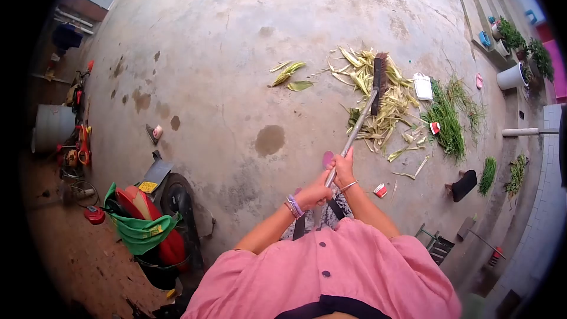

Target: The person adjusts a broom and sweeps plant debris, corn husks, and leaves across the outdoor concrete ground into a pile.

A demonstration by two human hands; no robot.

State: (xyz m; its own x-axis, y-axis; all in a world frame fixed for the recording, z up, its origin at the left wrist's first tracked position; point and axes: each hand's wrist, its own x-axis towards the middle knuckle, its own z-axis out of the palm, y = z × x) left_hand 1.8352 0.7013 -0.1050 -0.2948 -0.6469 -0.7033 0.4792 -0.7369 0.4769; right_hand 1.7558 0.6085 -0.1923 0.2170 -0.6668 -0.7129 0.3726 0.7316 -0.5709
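My left hand (314, 194) is closed around the lower end of a long grey broom handle, with bracelets at the wrist. Higher up the same handle, my right hand (344, 169) also grips it. The broom (378, 82) slants away from me to the right, its dark head with reddish-brown bristles resting on a pile of pale corn husks (394, 109). A few loose husks (288, 74) lie left of the pile. Past the head, on the right, are a white container (422, 87) and a heap of green grass-like stalks (447, 121).
Red-and-white cups (380, 190) lie on the concrete floor. A small dark stool (464, 186) stands at right, before steps with potted plants (511, 32). On the left are a vehicle with a green bag (144, 233) and a grey drum (54, 128).
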